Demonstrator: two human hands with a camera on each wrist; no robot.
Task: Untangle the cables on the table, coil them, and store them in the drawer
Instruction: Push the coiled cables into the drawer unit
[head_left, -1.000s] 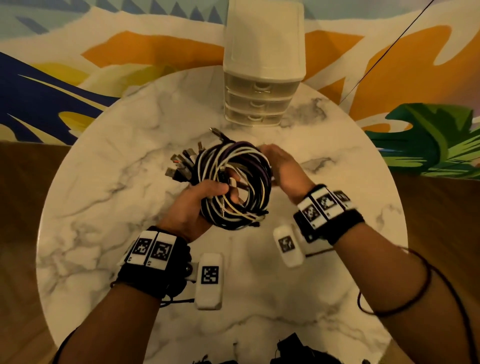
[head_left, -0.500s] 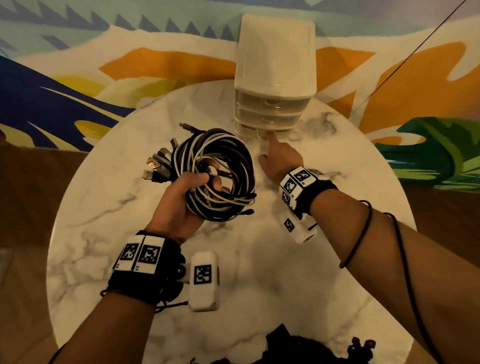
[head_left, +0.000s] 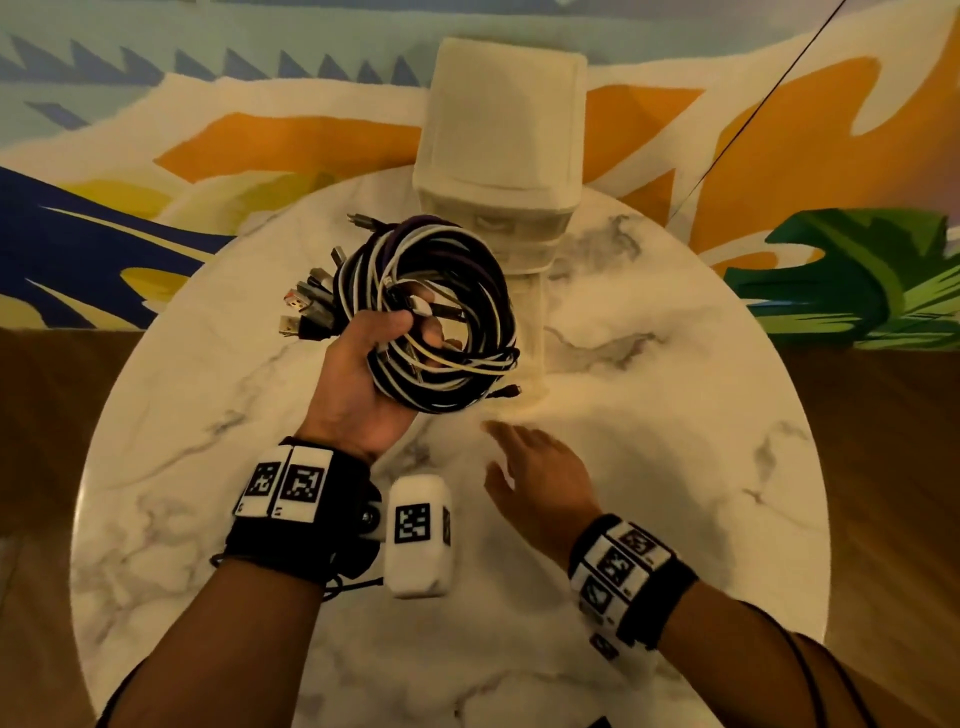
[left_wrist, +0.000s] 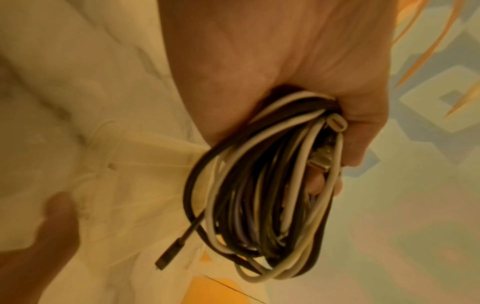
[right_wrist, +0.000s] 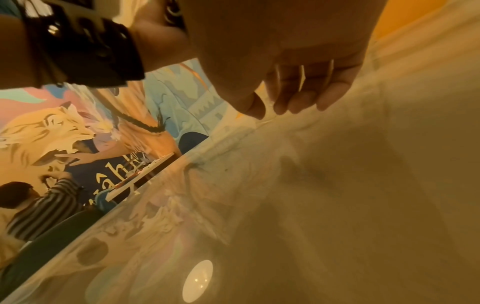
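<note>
A coil of black, white and purple cables (head_left: 441, 291) hangs in my left hand (head_left: 395, 338), whose fingers curl through the loop; several USB plugs (head_left: 306, 306) stick out to its left. In the left wrist view the same coil (left_wrist: 259, 195) fills my left hand (left_wrist: 337, 156), and a loose black plug (left_wrist: 168, 255) dangles. The white drawer unit (head_left: 501, 140) stands at the table's far edge. Its translucent bottom drawer (head_left: 535, 332) is pulled out toward me, partly hidden by the coil. My right hand (head_left: 519, 457) is open and blurred just in front of the drawer, holding nothing, with its fingers (right_wrist: 298, 96) relaxed.
The round marble table (head_left: 701, 441) has bare surface on both sides and toward me. A thin black cord (head_left: 753, 109) runs diagonally at the back right. A dark object (head_left: 597, 722) pokes in at the near edge. A person in a striped shirt (right_wrist: 39, 209) sits at another table.
My right hand left the coil, reached the bottom drawer's front, then drew back toward me with the drawer now pulled out. My left hand carried the coil further from me, toward the drawers.
</note>
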